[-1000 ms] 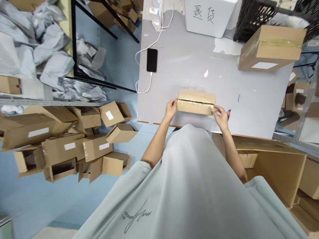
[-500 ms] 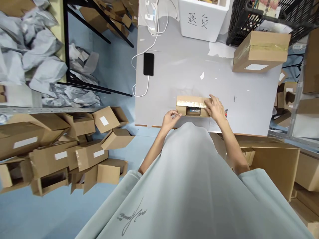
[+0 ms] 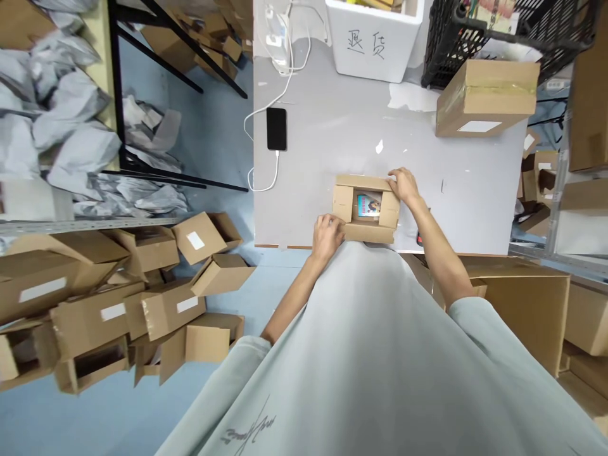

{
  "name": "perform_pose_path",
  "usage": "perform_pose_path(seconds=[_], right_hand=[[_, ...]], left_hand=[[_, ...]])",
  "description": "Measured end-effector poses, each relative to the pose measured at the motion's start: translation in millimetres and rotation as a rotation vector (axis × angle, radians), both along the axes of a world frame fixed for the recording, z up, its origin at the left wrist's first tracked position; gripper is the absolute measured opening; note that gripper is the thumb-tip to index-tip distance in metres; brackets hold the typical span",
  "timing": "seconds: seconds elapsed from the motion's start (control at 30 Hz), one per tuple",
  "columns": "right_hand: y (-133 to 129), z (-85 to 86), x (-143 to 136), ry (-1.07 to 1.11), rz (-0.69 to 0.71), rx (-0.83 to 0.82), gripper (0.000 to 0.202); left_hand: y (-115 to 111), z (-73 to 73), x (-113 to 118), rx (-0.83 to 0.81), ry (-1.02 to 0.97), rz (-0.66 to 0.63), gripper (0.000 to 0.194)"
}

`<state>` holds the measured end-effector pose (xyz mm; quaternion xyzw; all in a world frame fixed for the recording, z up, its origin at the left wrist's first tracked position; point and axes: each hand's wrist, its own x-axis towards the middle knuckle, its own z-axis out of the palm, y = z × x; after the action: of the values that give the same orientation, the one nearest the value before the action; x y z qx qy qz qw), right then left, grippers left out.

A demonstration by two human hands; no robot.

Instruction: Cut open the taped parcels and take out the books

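A small cardboard box (image 3: 342, 197) lies at the table's front edge against my shirt, its long flaps spread to back and front. The short side flaps lie inward, leaving a gap in the middle. Through this gap shows a colourful printed item (image 3: 368, 205), blue with a picture on it. My left hand (image 3: 327, 235) has its fingers curled on the box's left front corner. At the right back corner, my right hand (image 3: 403, 185) pinches the end of the back flap. A small red and black object (image 3: 419, 238), partly hidden, lies by my right forearm.
A phone (image 3: 276, 129) on a white cable lies at the table's left. Along the back stand a white bin (image 3: 373, 44), a black crate (image 3: 456, 47) and a taped carton (image 3: 484, 95). Open cartons (image 3: 156, 304) are piled left, and a large carton (image 3: 520, 316) stands right below the table.
The long flaps have been spread apart, so the side flaps and printed item now show. My right hand has moved slightly back with the flap; my left stays by the left front corner.
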<state>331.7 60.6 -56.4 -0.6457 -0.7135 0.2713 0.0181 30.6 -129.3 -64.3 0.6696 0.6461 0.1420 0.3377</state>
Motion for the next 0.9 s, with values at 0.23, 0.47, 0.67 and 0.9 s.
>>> perform_pose_path(seconds=[0.23, 0.47, 0.67, 0.9], right_hand=[[-107, 37.3, -42, -0.064, 0.108, 0.112, 0.036], [-165, 30.1, -24, 0.069, -0.219, 0.134, 0.058], [-185, 2.7, 27, 0.226, -0.513, 0.194, 0.066], [-179, -8.1, 37, 0.32, -0.58, 0.075, 0.067]], left_hand=[[34, 7.1, 41, 0.035, -0.1, -0.312, 0.038], [39, -3.4, 73, -0.146, -0.02, -0.385, 0.034], [57, -21.8, 104, -0.173, 0.171, -0.366, 0.044], [105, -71.7, 159, -0.356, 0.323, -0.434, 0.046]])
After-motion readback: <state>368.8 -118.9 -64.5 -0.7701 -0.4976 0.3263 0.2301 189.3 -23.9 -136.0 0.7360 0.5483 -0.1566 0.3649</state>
